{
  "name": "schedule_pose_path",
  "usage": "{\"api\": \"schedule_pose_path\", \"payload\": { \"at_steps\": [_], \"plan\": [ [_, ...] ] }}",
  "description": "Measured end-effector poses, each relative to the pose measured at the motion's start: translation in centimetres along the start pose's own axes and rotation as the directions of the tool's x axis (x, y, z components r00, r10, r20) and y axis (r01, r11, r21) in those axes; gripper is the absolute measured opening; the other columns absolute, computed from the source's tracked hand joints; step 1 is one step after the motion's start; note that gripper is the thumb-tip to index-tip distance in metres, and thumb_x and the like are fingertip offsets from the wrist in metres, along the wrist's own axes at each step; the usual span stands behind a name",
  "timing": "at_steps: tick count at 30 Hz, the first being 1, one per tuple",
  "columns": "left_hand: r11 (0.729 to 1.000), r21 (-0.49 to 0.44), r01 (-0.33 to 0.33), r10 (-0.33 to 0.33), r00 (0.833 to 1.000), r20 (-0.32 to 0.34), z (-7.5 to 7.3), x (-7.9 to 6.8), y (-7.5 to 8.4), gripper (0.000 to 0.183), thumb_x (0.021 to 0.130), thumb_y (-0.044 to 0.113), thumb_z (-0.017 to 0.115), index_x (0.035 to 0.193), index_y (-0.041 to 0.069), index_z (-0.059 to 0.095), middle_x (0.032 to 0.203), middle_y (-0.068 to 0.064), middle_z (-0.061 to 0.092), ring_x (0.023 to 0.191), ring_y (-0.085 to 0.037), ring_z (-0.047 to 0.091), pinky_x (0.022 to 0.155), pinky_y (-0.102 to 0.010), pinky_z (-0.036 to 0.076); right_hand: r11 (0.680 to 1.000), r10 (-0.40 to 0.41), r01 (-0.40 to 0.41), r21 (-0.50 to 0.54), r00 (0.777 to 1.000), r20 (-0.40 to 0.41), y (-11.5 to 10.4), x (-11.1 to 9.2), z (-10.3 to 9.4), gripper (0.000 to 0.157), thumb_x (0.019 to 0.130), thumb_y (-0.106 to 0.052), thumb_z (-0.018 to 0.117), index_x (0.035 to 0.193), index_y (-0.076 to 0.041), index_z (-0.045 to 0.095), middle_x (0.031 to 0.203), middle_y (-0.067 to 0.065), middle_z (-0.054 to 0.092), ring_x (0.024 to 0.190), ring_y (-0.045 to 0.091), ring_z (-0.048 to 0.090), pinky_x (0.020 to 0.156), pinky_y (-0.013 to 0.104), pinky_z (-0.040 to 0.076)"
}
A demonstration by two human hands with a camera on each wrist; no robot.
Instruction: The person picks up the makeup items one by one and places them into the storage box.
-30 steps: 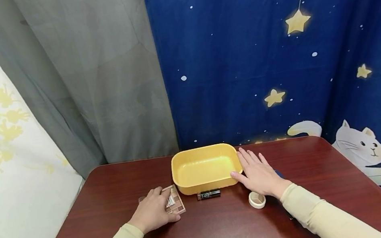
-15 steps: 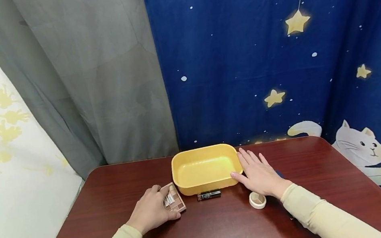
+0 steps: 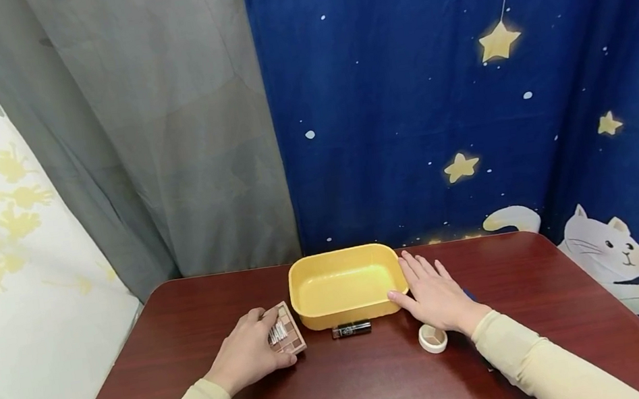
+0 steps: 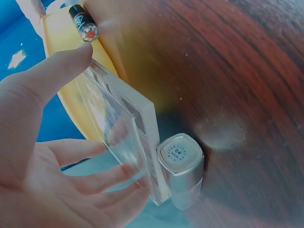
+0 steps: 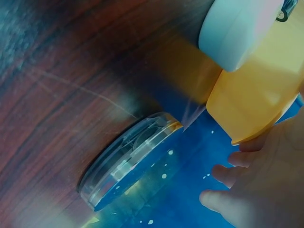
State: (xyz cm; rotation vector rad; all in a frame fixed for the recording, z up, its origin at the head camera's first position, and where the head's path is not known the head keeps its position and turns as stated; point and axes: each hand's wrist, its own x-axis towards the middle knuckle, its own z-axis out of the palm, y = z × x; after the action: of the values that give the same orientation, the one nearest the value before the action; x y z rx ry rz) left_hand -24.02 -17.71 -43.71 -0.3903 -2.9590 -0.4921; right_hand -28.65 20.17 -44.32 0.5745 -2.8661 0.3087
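Here, your left hand (image 3: 247, 351) grips the makeup palette (image 3: 290, 333) between thumb and fingers, just left of the yellow tub (image 3: 346, 288). Your left wrist view shows a silver tube (image 4: 181, 159) beside it (hidden from the head view). Your right hand (image 3: 439, 298), fingers straight, touches the tub; its wrist view reveals a clear case (image 5: 133, 159).

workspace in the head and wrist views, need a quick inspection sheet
Surface: glossy reddish-brown wood-grain table
Job's things: rectangular brown checkered palette; yellow rectangular bin
Clutter: black cylindrical tube before the bin; round white three-section pot; silver square-topped tube beside the palette; round clear-sided case
Grippers: left hand grips the palette; right hand touches the bin, fingers extended
Cables: nothing seen
Surroundings: grey curtain; blue starry curtain; white fabric with yellow print
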Motion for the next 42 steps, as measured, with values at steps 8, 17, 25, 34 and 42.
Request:
{"api": "schedule_pose_path", "payload": {
  "at_steps": [8, 17, 25, 34, 42],
  "plan": [
    [1.000, -0.022, 0.004, -0.005, 1.000, -0.010, -0.2, 0.1, -0.4, 0.091, 0.065, 0.047, 0.089, 0.143, 0.011, 0.056, 0.129, -0.017, 0.055, 0.106, -0.029, 0.055, 0.080, -0.052, 0.053, 1.000, 0.002, -0.002, -0.013, 1.000, 0.009, 0.1, 0.1, 0.1, 0.088, 0.100, -0.066, 0.039, 0.157, 0.000, 0.029, 0.164, 0.018, 0.024, 0.148, 0.040, 0.023, 0.115, 0.064, 0.016],
    [0.999, -0.044, -0.013, 0.010, 0.998, -0.062, -0.1, 0.3, -0.8, 0.091, 0.067, 0.049, 0.087, 0.144, 0.013, 0.055, 0.128, -0.018, 0.056, 0.103, -0.031, 0.057, 0.079, -0.049, 0.052, 1.000, 0.008, -0.008, -0.017, 1.000, 0.025, 0.2, 0.2, 0.0, 0.089, 0.100, -0.068, 0.037, 0.158, -0.001, 0.027, 0.165, 0.016, 0.022, 0.150, 0.038, 0.021, 0.117, 0.062, 0.015],
    [0.998, -0.057, -0.013, 0.009, 0.997, -0.074, -0.6, 0.4, -0.7, 0.087, 0.068, 0.047, 0.087, 0.143, 0.014, 0.057, 0.127, -0.017, 0.057, 0.100, -0.029, 0.057, 0.077, -0.047, 0.051, 1.000, 0.010, -0.009, -0.017, 1.000, 0.020, 0.2, 0.1, 0.2, 0.090, 0.100, -0.068, 0.037, 0.158, -0.001, 0.027, 0.164, 0.017, 0.022, 0.149, 0.038, 0.022, 0.116, 0.062, 0.016],
    [0.997, -0.069, 0.018, -0.023, 0.998, -0.067, -1.3, 0.6, -0.8, 0.088, 0.070, 0.048, 0.085, 0.144, 0.012, 0.056, 0.129, -0.016, 0.056, 0.099, -0.028, 0.056, 0.077, -0.044, 0.050, 1.000, 0.014, -0.014, -0.002, 0.999, 0.037, 0.1, 0.0, 0.4, 0.089, 0.100, -0.067, 0.039, 0.158, -0.001, 0.026, 0.164, 0.017, 0.021, 0.150, 0.038, 0.021, 0.117, 0.061, 0.014],
    [0.992, -0.124, 0.026, -0.036, 0.996, -0.079, -1.6, 1.4, -0.7, 0.091, 0.072, 0.052, 0.085, 0.148, 0.012, 0.053, 0.131, -0.016, 0.054, 0.105, -0.030, 0.055, 0.083, -0.046, 0.050, 1.000, 0.018, -0.017, -0.011, 0.999, 0.038, 0.2, 0.2, 0.1, 0.089, 0.100, -0.067, 0.038, 0.159, -0.001, 0.025, 0.164, 0.017, 0.021, 0.150, 0.038, 0.021, 0.117, 0.061, 0.016]
  ]
}}
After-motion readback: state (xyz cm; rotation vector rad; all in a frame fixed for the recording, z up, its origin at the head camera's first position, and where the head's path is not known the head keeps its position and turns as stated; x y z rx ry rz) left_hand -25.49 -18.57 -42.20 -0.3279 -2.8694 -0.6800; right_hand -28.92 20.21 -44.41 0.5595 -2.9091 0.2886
